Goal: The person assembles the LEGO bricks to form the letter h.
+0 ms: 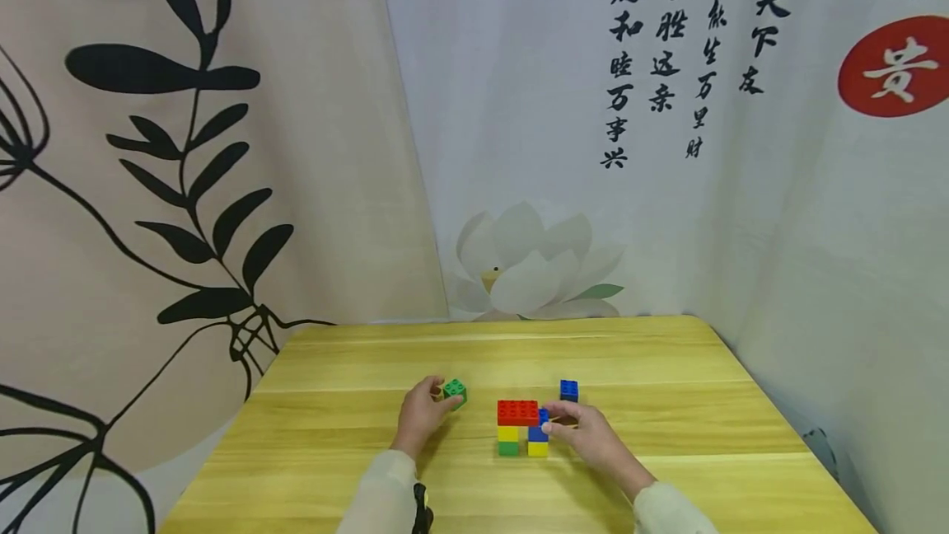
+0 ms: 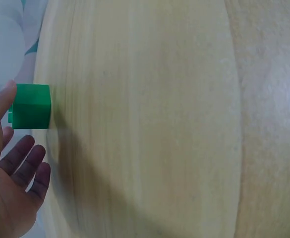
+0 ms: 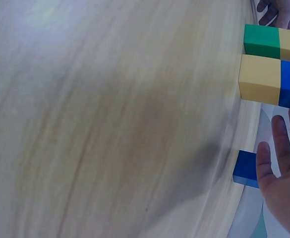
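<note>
My left hand [image 1: 424,413] pinches a small green toy building block [image 1: 455,391] between thumb and fingertips, held above the table; its other fingers are loosely bent in the left wrist view. To its right stands a bridge-like stack: a long red block [image 1: 517,412] lies across two columns. The left column has a yellow block [image 1: 507,433] over a green one [image 1: 508,449]. In the right column a blue block [image 1: 537,434] sits on a yellow one [image 1: 537,449]. My right hand [image 1: 590,433] holds this blue block at its right side with thumb and index finger, the other fingers extended.
A separate blue block [image 1: 568,390] stands on the wooden table [image 1: 356,361] behind the right hand. A printed curtain [image 1: 334,147] with plants and writing hangs at the table's back edge.
</note>
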Demonstrator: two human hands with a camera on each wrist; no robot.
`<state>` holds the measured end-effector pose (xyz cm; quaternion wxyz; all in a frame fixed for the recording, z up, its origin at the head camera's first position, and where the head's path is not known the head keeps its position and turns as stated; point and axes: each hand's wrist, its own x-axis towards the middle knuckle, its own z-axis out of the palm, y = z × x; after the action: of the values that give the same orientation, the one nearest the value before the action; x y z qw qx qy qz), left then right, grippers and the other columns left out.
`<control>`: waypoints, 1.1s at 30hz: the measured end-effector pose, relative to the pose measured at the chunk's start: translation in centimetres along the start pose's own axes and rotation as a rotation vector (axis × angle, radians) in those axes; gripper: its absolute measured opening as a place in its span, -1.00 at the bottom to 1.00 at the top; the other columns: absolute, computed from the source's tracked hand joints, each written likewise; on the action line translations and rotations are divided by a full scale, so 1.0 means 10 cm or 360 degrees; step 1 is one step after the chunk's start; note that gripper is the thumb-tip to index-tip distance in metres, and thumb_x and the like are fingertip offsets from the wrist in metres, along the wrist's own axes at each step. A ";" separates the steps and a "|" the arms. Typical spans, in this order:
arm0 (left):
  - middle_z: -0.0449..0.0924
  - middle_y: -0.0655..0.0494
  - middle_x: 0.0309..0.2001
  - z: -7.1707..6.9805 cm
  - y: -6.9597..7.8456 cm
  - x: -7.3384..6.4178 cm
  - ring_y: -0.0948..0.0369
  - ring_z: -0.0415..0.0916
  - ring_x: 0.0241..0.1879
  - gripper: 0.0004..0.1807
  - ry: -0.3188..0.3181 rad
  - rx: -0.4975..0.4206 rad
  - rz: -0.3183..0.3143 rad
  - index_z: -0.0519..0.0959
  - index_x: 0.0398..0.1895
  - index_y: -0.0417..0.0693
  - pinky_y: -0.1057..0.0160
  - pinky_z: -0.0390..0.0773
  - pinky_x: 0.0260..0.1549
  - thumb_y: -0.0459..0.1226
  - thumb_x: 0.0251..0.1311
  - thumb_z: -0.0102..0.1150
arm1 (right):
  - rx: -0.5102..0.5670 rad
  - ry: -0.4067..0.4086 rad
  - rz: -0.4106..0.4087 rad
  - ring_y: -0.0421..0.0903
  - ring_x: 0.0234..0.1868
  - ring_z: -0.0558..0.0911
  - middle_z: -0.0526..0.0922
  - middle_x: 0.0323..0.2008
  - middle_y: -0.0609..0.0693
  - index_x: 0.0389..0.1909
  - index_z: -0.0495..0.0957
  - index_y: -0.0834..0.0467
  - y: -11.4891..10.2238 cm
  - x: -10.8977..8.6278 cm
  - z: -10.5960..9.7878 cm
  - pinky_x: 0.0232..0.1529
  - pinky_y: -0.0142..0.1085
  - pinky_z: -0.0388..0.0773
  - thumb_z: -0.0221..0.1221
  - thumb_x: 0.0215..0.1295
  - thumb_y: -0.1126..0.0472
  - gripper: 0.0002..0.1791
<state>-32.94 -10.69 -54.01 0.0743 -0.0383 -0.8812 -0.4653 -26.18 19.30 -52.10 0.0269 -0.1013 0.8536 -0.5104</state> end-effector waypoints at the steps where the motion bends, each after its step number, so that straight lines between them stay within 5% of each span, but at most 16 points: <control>1: 0.56 -0.21 -0.04 0.01 -0.01 0.00 -0.10 0.55 -0.04 -0.45 0.0007 0.0011 -0.0012 0.51 0.12 -0.35 -0.05 0.58 -0.13 -0.19 0.17 0.41 | 0.0001 -0.0002 0.0001 0.02 -0.02 0.59 0.65 -0.04 0.01 0.18 0.55 0.23 0.00 0.00 0.00 -0.02 -0.07 0.59 0.28 0.33 -0.02 -0.48; 15: 0.62 -0.05 -0.18 -0.08 -0.03 0.03 0.04 0.58 -0.16 -0.68 0.0029 -0.0084 0.0031 0.56 -0.12 -0.25 0.06 0.61 -0.19 -0.20 0.23 0.36 | 0.0004 -0.0010 -0.0005 0.01 -0.02 0.59 0.66 -0.05 0.00 0.16 0.56 0.23 0.00 0.01 0.01 -0.02 -0.06 0.58 0.27 0.34 0.00 -0.51; 25: 0.63 0.07 -0.09 -0.23 0.21 0.05 0.12 0.55 -0.07 -0.55 -0.0114 -0.0320 0.0056 0.59 0.12 -0.16 0.14 0.60 -0.14 -0.08 0.29 0.30 | 0.0006 -0.0001 0.0002 0.02 -0.03 0.59 0.66 -0.05 0.01 0.16 0.56 0.23 0.00 0.01 0.02 -0.04 -0.06 0.59 0.28 0.33 -0.02 -0.49; 33: 0.62 0.11 -0.08 -0.28 0.50 -0.02 0.11 0.51 -0.05 -0.51 -0.0339 -0.0440 0.0159 0.60 0.12 -0.07 0.12 0.57 -0.12 0.01 0.24 0.32 | -0.0003 0.0008 0.0034 0.01 -0.02 0.59 0.66 -0.05 0.00 0.18 0.55 0.24 0.00 0.01 0.04 -0.02 -0.05 0.58 0.28 0.33 0.00 -0.48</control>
<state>-31.83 -10.17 -48.46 -0.0025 -0.1409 -0.8087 -0.5712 -26.22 18.97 -52.32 0.0302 -0.0910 0.8552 -0.5094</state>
